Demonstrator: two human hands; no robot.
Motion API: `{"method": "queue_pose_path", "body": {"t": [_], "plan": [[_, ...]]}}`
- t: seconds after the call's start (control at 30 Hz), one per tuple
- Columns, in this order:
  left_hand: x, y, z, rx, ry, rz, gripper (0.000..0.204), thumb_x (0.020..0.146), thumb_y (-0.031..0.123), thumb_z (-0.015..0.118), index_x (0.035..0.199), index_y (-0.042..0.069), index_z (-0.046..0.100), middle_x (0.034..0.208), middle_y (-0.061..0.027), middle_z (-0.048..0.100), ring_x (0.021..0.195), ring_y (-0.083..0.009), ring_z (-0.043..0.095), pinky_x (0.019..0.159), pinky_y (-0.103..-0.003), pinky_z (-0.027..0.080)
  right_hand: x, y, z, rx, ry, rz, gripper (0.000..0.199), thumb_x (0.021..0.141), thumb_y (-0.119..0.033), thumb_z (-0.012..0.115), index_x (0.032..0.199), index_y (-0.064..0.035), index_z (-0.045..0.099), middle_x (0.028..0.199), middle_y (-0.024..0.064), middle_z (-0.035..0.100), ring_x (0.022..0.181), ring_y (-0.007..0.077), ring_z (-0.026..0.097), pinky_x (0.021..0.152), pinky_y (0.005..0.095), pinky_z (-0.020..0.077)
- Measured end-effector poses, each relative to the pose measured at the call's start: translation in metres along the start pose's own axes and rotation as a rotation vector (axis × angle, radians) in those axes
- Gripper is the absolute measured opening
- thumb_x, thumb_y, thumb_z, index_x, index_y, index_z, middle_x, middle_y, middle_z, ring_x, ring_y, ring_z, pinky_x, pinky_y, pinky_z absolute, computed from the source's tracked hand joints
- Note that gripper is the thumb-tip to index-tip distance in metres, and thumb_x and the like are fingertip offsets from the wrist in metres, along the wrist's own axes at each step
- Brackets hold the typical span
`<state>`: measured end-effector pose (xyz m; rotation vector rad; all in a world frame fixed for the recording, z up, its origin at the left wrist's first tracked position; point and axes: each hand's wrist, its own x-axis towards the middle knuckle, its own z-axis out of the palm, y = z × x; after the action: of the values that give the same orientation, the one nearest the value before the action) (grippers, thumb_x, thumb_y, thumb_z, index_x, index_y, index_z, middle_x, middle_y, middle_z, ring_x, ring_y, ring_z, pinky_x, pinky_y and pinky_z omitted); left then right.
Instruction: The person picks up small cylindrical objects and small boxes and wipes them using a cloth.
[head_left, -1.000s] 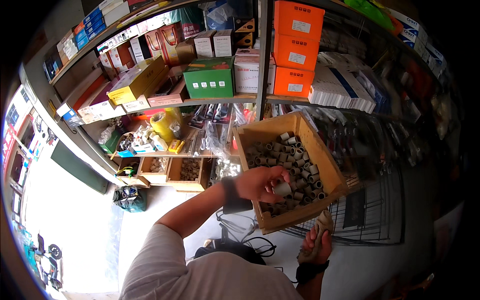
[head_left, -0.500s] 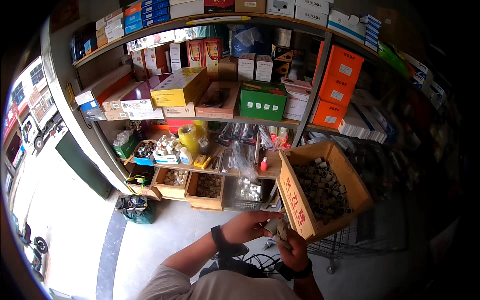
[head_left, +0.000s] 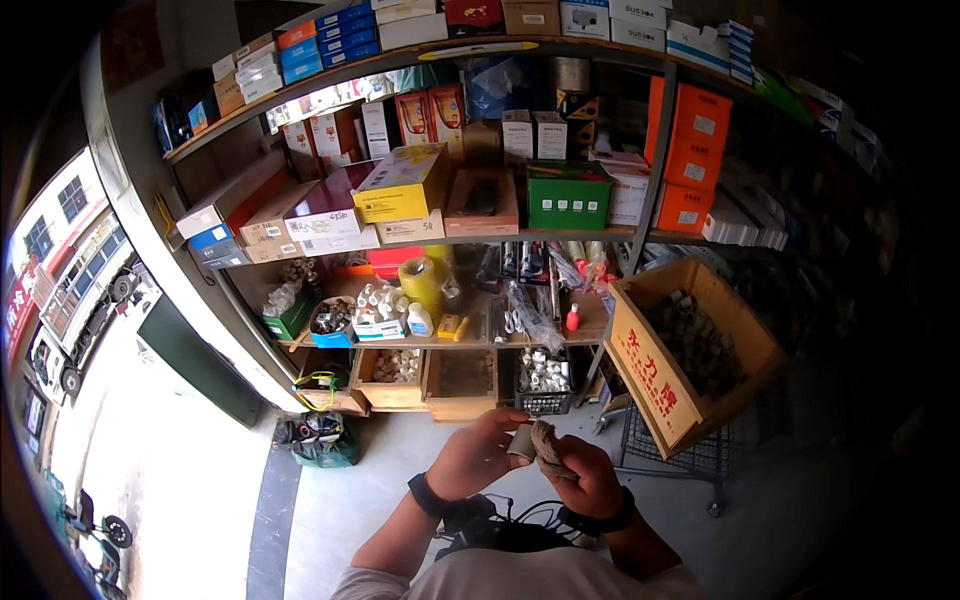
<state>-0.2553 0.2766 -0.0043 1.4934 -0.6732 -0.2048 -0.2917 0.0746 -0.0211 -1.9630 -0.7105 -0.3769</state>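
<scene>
The left hand (head_left: pixel 468 460) pinches a grey pipe piece (head_left: pixel 521 443) in its fingers, eight o'clock from the wooden box (head_left: pixel 652 385), long axis seemingly running one to seven o'clock. At its three, the right hand (head_left: pixel 592 482) clutches a bunched rag (head_left: pixel 547 447).

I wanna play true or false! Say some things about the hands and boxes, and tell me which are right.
1. The right hand holds a cloth. True.
2. The left hand is empty. False: the left hand holds a grey tube.
3. The green box is right of the yellow box. True.
4. The wooden box is empty. False: the wooden box has many small tubes inside.
5. The orange boxes are stacked up. True.
</scene>
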Motion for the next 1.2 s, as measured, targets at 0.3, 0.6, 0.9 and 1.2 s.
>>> {"method": "queue_pose_path", "body": {"t": [0.3,0.6,0.9,1.2], "plan": [[-0.037,0.006,-0.007,0.193,-0.024,0.029,0.048,0.079,-0.01,0.063,0.124,-0.001,0.045,0.122,-0.0098,0.053,0.111,-0.0163,0.052,0.094,-0.03,0.042,-0.01,-0.038,0.005,0.388,-0.147,0.017,0.022,0.079,-0.001,0.061,0.101,0.002,0.057,0.085,0.0086,0.06,0.069,0.0163,0.056,0.062,0.0285,0.0448],[-0.053,0.013,0.038,0.158,0.016,0.131,0.047,0.079,-0.004,0.065,0.122,0.004,0.049,0.119,-0.0087,0.055,0.107,-0.0169,0.056,0.088,-0.029,0.047,-0.049,-0.045,-0.01,0.106,-0.149,-0.083,0.025,0.076,-0.001,0.064,0.1,-0.0029,0.058,0.077,0.0109,0.054,0.066,0.0296,0.055,0.058,0.0342,0.0442],[-0.072,0.025,0.121,-0.124,-0.061,-0.065,0.047,0.078,0.001,0.069,0.12,0.004,0.049,0.117,-0.0085,0.057,0.101,-0.0153,0.059,0.084,-0.029,0.049,-0.116,-0.071,-0.062,0.011,0.001,0.035,0.031,0.078,0.001,0.062,0.108,-0.0024,0.058,0.077,0.0111,0.055,0.067,0.0254,0.057,0.058,0.0319,0.0443],[-0.093,0.057,0.15,0.228,-0.15,0.025,0.054,0.078,0.002,0.069,0.127,0.006,0.046,0.114,-0.0081,0.059,0.102,-0.0174,0.059,0.086,-0.03,0.048,-0.159,-0.1,-0.07,0.321,0.003,0.06,0.034,0.078,0.001,0.061,0.111,-0.0011,0.057,0.079,0.0112,0.056,0.066,0.0248,0.055,0.06,0.0305,0.044]]}}
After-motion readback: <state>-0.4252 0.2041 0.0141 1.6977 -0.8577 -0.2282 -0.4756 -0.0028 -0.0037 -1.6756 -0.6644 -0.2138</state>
